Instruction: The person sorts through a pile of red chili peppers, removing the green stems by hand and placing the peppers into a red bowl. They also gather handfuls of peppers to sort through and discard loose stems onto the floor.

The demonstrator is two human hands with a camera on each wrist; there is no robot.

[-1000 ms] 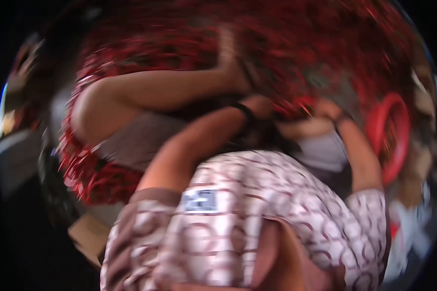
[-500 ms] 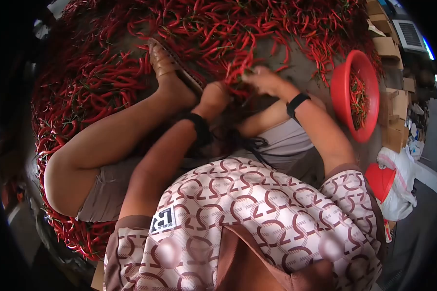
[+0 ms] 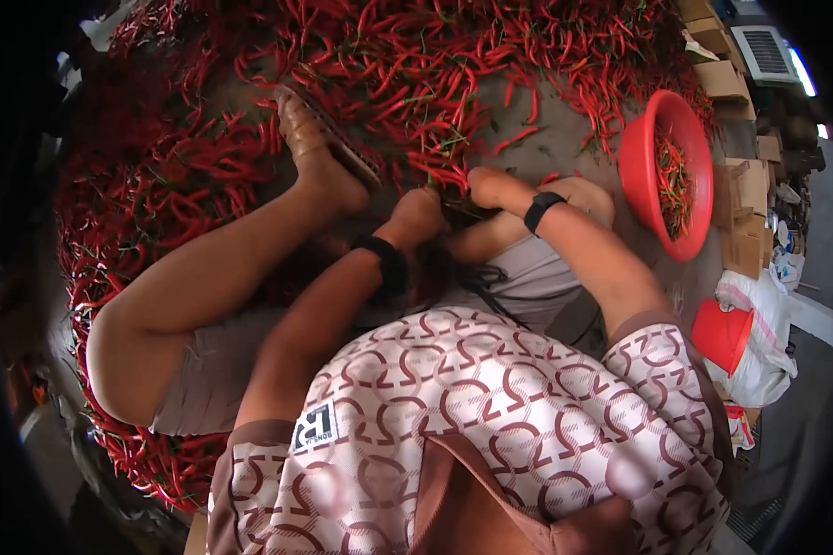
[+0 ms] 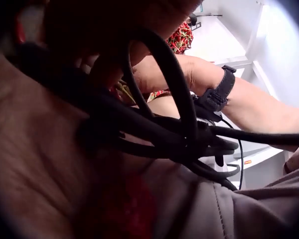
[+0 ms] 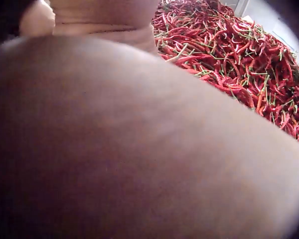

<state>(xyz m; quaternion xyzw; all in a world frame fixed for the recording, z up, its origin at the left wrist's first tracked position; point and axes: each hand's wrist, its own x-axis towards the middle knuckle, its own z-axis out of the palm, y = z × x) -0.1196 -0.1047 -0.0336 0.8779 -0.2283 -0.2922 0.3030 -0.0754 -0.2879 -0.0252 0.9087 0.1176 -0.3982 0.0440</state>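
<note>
My left hand (image 3: pixel 415 218) is curled at the edge of a small group of red chili peppers (image 3: pixel 449 174) between my knees, gripping some by their green stems (image 4: pixel 123 91). Close on the right, my right hand (image 3: pixel 496 189) has its fingers curled in at the other side of these peppers. Its fingertips are hidden under the hand in the head view. Dark cords (image 4: pixel 177 84) cross in front of the left wrist camera. A bare leg (image 5: pixel 139 134) fills most of the right wrist view.
A thick spread of red chili peppers (image 3: pixel 407 55) covers the floor ahead and to the left. At the right stands a tilted red basin (image 3: pixel 640 171) with peppers inside. Cardboard boxes (image 3: pixel 745 199), a smaller red container (image 3: pixel 722 335) and a white sack (image 3: pixel 766 356) lie farther right. A sandaled foot (image 3: pixel 310 139) rests ahead.
The head view has steadied from a blur. My right hand, half a second ago raised over the peppers with fingers extended, has come down and in beside my left hand.
</note>
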